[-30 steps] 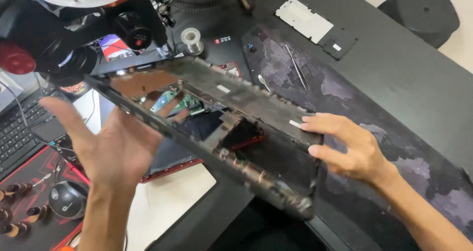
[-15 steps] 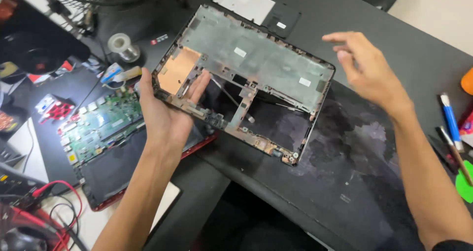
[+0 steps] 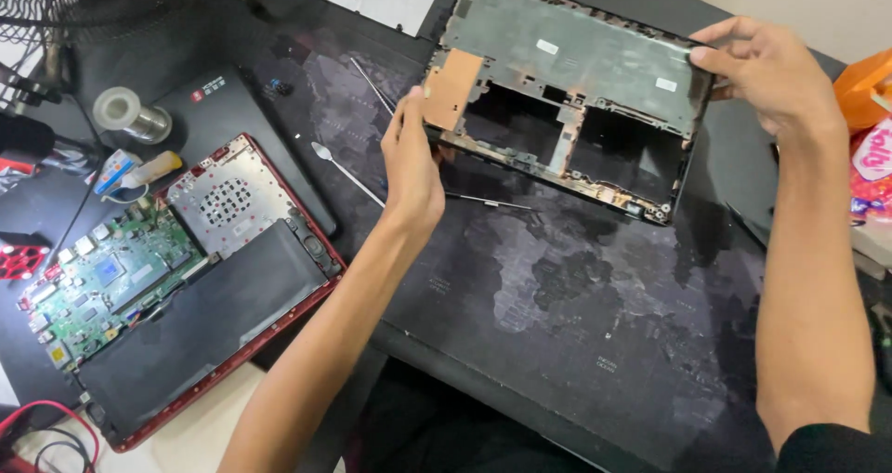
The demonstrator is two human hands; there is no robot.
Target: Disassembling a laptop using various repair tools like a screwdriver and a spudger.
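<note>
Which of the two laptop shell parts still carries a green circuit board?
The red-edged laptop base lying at the left; the grey-black cover frame between both hands has empty cut-outs.

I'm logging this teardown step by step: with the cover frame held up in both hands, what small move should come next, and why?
Probably lower the cover frame flat onto the dark desk mat. The left hand and right hand hold it only by its edges, tilted above the mat, over a thin tool lying nearby.

Dark desk (image 3: 139,55) (map-printed mat (image 3: 576,287)) under even light.
</note>
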